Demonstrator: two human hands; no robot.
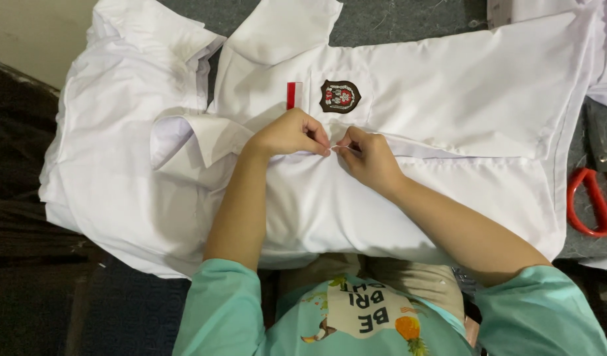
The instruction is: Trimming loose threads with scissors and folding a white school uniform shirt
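A view from above shows a person in a teal top bent over a white shirt [409, 191] spread flat across a dark grey floor covering [409, 20]. The left hand [291, 134] is clenched into a pinch, gripping a fold of the shirt near its front opening. The right hand [369, 158] pinches something very thin at the same spot, fingertips almost touching those of the left; it may be a thread or needle, but it is too small to tell. Just above the hands sit an embroidered shield badge [340, 96] and a small red and white strip [294, 95]. Red-handled scissors [593, 201] lie well apart at the right edge.

The risks, as a judgement: if the left pinch slackens, the fold could slip and the cloth shift out of line. If a needle is there, fingertips this close could be pricked. A hard pull could pucker the fabric.
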